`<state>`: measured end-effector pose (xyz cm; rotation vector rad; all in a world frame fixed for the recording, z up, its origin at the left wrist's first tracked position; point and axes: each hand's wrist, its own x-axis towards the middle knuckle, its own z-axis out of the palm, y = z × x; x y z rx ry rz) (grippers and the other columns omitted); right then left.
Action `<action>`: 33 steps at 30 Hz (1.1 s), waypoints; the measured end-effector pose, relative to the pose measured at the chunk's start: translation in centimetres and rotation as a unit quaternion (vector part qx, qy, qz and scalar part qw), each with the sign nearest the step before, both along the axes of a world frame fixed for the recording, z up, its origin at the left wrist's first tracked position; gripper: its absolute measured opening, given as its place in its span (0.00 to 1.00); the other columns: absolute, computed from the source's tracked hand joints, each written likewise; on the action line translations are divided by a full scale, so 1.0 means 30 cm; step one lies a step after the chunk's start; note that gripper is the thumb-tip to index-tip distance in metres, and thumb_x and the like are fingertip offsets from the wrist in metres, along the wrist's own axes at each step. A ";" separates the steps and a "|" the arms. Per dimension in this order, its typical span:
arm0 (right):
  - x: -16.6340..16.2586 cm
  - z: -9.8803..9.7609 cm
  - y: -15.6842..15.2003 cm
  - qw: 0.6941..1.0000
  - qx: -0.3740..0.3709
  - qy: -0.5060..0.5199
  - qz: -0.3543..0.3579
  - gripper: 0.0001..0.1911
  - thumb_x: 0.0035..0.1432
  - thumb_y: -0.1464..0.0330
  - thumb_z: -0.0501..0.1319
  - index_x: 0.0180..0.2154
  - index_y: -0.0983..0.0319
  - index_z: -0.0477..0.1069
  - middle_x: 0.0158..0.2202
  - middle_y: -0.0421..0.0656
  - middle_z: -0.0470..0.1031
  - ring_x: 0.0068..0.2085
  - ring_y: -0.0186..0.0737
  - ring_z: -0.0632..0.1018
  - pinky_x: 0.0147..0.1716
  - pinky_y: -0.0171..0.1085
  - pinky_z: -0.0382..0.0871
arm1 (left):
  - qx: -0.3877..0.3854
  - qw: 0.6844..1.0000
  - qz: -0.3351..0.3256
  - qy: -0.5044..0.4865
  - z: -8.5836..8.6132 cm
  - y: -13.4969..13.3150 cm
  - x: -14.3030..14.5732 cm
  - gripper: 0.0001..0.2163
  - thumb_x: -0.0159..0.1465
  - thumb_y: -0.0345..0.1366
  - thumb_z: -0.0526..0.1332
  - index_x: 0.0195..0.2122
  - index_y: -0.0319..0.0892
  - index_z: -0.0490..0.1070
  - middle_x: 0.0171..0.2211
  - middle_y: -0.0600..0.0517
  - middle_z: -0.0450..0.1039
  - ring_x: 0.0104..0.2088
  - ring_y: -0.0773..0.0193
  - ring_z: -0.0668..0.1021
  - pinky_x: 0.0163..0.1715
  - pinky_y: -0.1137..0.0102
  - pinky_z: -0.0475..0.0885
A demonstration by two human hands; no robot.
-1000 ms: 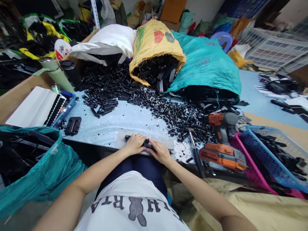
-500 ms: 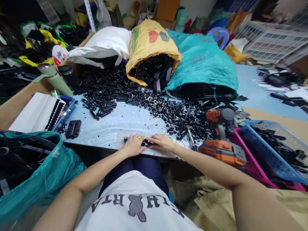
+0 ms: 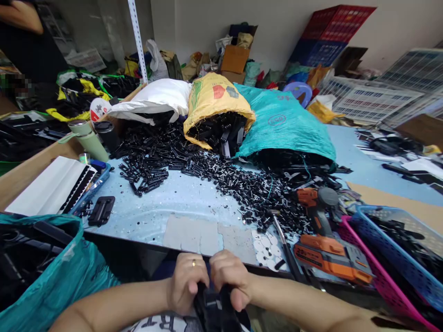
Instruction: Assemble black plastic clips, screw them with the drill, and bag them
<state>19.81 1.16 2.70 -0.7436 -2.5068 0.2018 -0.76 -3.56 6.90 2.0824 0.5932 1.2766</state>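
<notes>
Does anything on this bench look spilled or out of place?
Loose black parts look spilled: they sprawl uncontained across the blue tabletop, from the open mouth of the yellow sack over to the orange drill, though that may be deliberate.

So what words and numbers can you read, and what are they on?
"20V": on the drill battery; smaller print beside it is unreadable.
Teal sack: marks too blurred.
Yellow sack: print too small.
White shirt: letters partly hidden, unreadable.
Round red-and-white thing: too small.

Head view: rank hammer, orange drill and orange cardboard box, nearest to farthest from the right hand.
1. Hammer, right of the right hand.
2. Orange drill, right of the hammer.
3. Orange cardboard box, behind the yellow sack.
</notes>
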 end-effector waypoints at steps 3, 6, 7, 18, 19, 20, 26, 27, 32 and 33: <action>-0.091 -0.030 0.099 0.999 -0.012 0.031 -0.023 0.16 0.61 0.61 0.55 0.50 0.56 0.65 0.50 0.47 0.68 0.48 0.45 0.71 0.42 0.47 0.71 | 0.045 0.991 0.125 -0.004 -0.072 0.017 0.041 0.33 0.64 0.51 0.26 0.38 0.47 0.71 0.29 0.45 0.73 0.32 0.59 0.76 0.31 0.62 0.71; -0.167 -0.056 0.280 0.988 -0.018 0.118 -0.095 0.17 0.64 0.64 0.48 0.53 0.57 0.60 0.55 0.51 0.62 0.54 0.49 0.67 0.46 0.51 0.68 | 0.141 0.964 0.208 0.086 -0.163 0.163 0.032 0.33 0.65 0.52 0.28 0.54 0.44 0.65 0.40 0.41 0.72 0.43 0.55 0.74 0.39 0.60 0.70; -0.175 -0.056 0.361 0.978 -0.015 0.158 -0.133 0.17 0.64 0.65 0.47 0.53 0.58 0.59 0.56 0.52 0.61 0.56 0.49 0.66 0.48 0.52 0.66 | 0.154 0.952 0.223 0.142 -0.188 0.231 0.020 0.34 0.64 0.53 0.29 0.56 0.42 0.63 0.41 0.40 0.72 0.43 0.55 0.74 0.40 0.61 0.70; 0.123 0.086 1.145 0.810 -0.103 -0.036 -0.577 0.20 0.55 0.73 0.57 0.50 0.71 0.61 0.49 0.61 0.66 0.50 0.50 0.66 0.46 0.44 0.61 | 0.095 0.854 0.292 0.419 -0.208 0.693 0.041 0.25 0.63 0.47 0.54 0.58 0.37 0.59 0.52 0.40 0.66 0.54 0.52 0.66 0.54 0.57 0.58; 0.134 0.092 1.164 0.800 -0.120 -0.034 -0.587 0.21 0.54 0.73 0.59 0.50 0.73 0.61 0.47 0.61 0.67 0.48 0.49 0.68 0.44 0.43 0.62 | 0.078 0.852 0.314 0.410 -0.195 0.689 0.014 0.23 0.64 0.44 0.53 0.57 0.37 0.60 0.52 0.40 0.65 0.53 0.52 0.66 0.54 0.57 0.59; 0.143 0.097 1.175 0.794 -0.136 -0.031 -0.592 0.22 0.52 0.72 0.60 0.49 0.74 0.62 0.45 0.61 0.68 0.45 0.48 0.70 0.41 0.42 0.63 | 0.054 0.845 0.341 0.408 -0.181 0.682 -0.025 0.20 0.64 0.41 0.52 0.55 0.37 0.61 0.51 0.40 0.66 0.52 0.53 0.67 0.52 0.58 0.61; 0.134 0.132 0.995 0.831 -0.156 0.001 -0.534 0.11 0.51 0.66 0.61 0.35 0.68 0.70 0.32 0.47 0.73 0.33 0.41 0.73 0.32 0.36 0.64 | -0.080 0.732 0.457 0.499 -0.159 0.670 -0.329 0.12 0.62 0.33 0.51 0.43 0.35 0.69 0.42 0.39 0.70 0.44 0.48 0.70 0.40 0.58 0.67; 0.121 0.127 0.911 0.863 -0.139 0.016 -0.485 0.11 0.51 0.66 0.61 0.35 0.66 0.70 0.32 0.45 0.73 0.32 0.39 0.73 0.31 0.35 0.64 | -0.082 0.726 0.450 0.513 -0.169 0.673 -0.362 0.12 0.61 0.32 0.51 0.42 0.35 0.69 0.41 0.39 0.70 0.45 0.48 0.70 0.41 0.58 0.66; 0.062 0.022 0.410 0.971 -0.108 -0.081 -0.199 0.09 0.53 0.62 0.61 0.31 0.61 0.68 0.29 0.43 0.71 0.29 0.37 0.71 0.27 0.35 0.64 | -0.082 0.746 0.438 0.494 -0.230 0.664 -0.427 0.09 0.60 0.33 0.54 0.38 0.37 0.70 0.41 0.40 0.70 0.46 0.48 0.69 0.43 0.58 0.66; 0.049 0.000 0.332 0.975 -0.091 -0.113 -0.170 0.09 0.54 0.61 0.61 0.30 0.61 0.68 0.30 0.44 0.71 0.30 0.39 0.72 0.28 0.36 0.65 | -0.079 0.762 0.448 0.461 -0.237 0.652 -0.426 0.08 0.59 0.34 0.55 0.37 0.38 0.70 0.41 0.40 0.70 0.46 0.48 0.69 0.44 0.58 0.66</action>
